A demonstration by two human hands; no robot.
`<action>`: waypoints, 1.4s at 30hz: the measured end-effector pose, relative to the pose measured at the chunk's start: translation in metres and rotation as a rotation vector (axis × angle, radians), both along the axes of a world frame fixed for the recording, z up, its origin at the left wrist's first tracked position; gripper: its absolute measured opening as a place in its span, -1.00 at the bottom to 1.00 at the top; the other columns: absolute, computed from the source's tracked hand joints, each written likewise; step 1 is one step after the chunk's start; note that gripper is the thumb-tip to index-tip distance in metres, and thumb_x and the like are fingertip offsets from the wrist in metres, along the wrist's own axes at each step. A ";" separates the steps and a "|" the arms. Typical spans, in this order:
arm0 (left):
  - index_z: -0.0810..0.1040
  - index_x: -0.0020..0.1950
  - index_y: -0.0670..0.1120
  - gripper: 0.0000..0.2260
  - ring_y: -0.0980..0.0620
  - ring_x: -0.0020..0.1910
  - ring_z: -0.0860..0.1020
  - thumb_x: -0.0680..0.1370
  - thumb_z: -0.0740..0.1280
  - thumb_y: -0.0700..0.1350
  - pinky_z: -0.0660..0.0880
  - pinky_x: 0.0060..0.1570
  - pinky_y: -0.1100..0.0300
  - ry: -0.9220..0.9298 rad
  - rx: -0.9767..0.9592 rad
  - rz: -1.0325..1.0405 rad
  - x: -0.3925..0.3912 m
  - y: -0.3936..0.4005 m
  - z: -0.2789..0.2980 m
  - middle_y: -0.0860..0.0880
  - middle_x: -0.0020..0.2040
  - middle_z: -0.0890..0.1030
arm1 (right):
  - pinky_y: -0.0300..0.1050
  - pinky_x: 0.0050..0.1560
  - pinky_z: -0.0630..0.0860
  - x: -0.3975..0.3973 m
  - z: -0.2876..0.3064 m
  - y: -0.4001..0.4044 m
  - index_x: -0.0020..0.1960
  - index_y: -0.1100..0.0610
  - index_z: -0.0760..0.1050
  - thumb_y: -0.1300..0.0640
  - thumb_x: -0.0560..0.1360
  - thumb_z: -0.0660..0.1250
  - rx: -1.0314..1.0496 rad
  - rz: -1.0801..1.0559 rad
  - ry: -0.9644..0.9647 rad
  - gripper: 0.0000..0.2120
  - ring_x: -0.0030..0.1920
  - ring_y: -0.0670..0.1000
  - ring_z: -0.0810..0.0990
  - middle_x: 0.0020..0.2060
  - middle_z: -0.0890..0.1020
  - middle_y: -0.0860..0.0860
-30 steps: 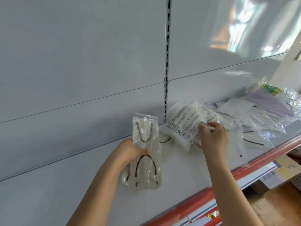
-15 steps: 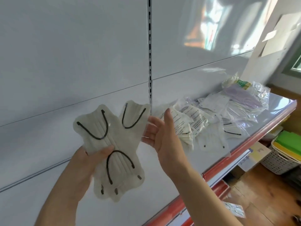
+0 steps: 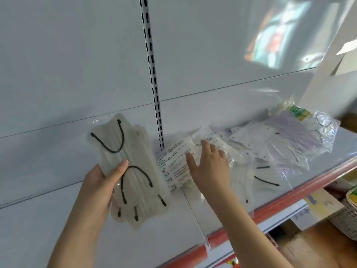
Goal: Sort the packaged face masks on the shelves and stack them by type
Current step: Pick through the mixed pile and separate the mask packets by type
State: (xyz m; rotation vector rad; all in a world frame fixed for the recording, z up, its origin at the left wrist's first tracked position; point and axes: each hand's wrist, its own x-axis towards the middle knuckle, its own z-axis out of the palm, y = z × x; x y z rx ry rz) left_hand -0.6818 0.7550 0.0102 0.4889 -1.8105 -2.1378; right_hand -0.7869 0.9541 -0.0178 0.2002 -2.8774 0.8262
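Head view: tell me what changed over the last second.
The right hand, which pinched a printed pack a second ago and then pulled back open, has reached out again and lies open on the printed mask packs. The left hand raised its cream masks with black ear loops, fanned them, and now grips them gathered. The pile of packs on the shelf stayed put.

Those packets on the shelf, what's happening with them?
A person is sorting packaged face masks. The left hand grips a small bunch of cream masks with black ear loops, held up in front of the shelf. The right hand reaches with straight fingers onto a packet printed with text. More packets, some lilac, lie in a loose heap further right, not yet stacked.
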 end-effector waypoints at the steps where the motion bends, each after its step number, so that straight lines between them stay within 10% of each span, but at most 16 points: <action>1: 0.64 0.18 -0.02 -0.63 0.02 0.08 0.71 0.42 0.48 0.07 0.59 -0.02 0.10 0.025 0.025 0.054 -0.001 0.007 0.000 0.01 0.08 0.74 | 0.04 0.43 0.27 -0.005 -0.005 0.005 0.54 0.05 0.20 -0.23 0.62 0.10 0.036 0.115 -0.073 -0.41 0.43 0.10 0.34 0.42 0.43 0.01; 6: 0.59 0.30 -0.03 -0.73 0.08 0.08 0.70 0.60 0.33 -0.13 0.65 -0.12 0.24 0.086 0.140 0.262 -0.003 0.029 -0.010 0.03 0.13 0.72 | 0.10 0.59 -0.11 0.014 -0.031 -0.011 0.61 -0.05 0.00 0.02 0.53 0.21 0.064 0.881 -0.146 -0.28 0.56 -0.02 0.13 0.51 0.32 -0.04; 11: 0.61 0.25 -0.04 -0.76 0.05 0.12 0.69 0.60 0.35 -0.19 0.64 -0.14 0.25 0.034 0.125 0.463 0.006 0.034 -0.033 0.00 0.15 0.72 | 0.23 0.51 -0.38 -0.024 -0.038 0.031 0.60 -0.09 0.01 -0.44 0.45 0.21 0.373 0.570 0.010 -0.14 0.59 0.17 -0.23 0.62 -0.09 0.02; 15: 0.60 0.28 -0.05 -0.74 0.05 0.12 0.69 0.59 0.37 -0.18 0.65 -0.10 0.20 0.021 0.149 0.492 0.013 0.041 -0.035 0.01 0.14 0.72 | 0.06 0.57 -0.21 -0.042 -0.039 0.050 0.24 -0.10 0.58 -0.18 0.52 0.32 0.241 0.513 -0.006 -0.66 0.59 0.05 0.02 0.56 0.23 -0.09; 21: 0.58 0.32 -0.07 -0.71 0.02 0.14 0.68 0.59 0.36 -0.19 0.63 -0.02 0.11 0.049 0.156 0.495 0.022 0.042 -0.021 -0.01 0.16 0.72 | 0.11 0.56 -0.02 -0.033 -0.033 0.042 -0.01 -0.04 0.69 -0.09 0.53 0.33 -0.167 0.439 0.196 -0.80 0.50 0.02 0.30 0.32 0.57 -0.11; 25: 0.57 0.36 -0.04 -0.67 0.04 0.14 0.68 0.59 0.37 -0.13 0.65 0.06 0.08 0.105 0.171 0.460 0.026 0.035 -0.009 0.00 0.19 0.70 | 0.03 0.58 -0.10 0.006 -0.017 0.014 0.29 -0.09 0.57 -0.41 0.53 -0.04 -0.009 0.795 0.061 -0.37 0.53 -0.08 0.23 0.44 0.44 -0.11; 31: 0.57 0.36 -0.04 -0.69 0.06 0.11 0.69 0.61 0.35 -0.18 0.66 -0.14 0.24 0.029 0.135 0.395 0.008 0.047 -0.019 0.01 0.15 0.72 | 0.22 0.53 -0.20 -0.040 -0.025 0.065 0.62 -0.01 -0.18 -0.51 0.41 0.17 0.298 0.244 -0.077 0.02 0.59 0.24 -0.07 0.60 -0.04 0.14; 38: 0.59 0.28 0.02 -0.74 0.12 0.06 0.70 0.61 0.36 -0.20 0.66 -0.09 0.23 0.065 0.121 0.350 -0.015 0.067 -0.011 0.06 0.11 0.73 | 0.06 0.36 0.42 -0.017 -0.021 0.040 0.59 0.00 0.11 -0.15 0.51 0.31 -0.042 0.586 -0.171 -0.26 0.36 0.11 0.42 0.41 0.40 0.03; 42: 0.57 0.33 0.00 -0.71 0.12 0.06 0.70 0.61 0.37 -0.17 0.67 -0.06 0.20 0.101 0.127 0.391 -0.020 0.071 -0.006 0.07 0.12 0.73 | 0.07 0.50 0.24 -0.007 -0.019 0.041 0.60 0.02 0.12 -0.19 0.54 0.22 -0.087 0.705 0.007 -0.30 0.51 0.05 0.26 0.54 0.27 -0.01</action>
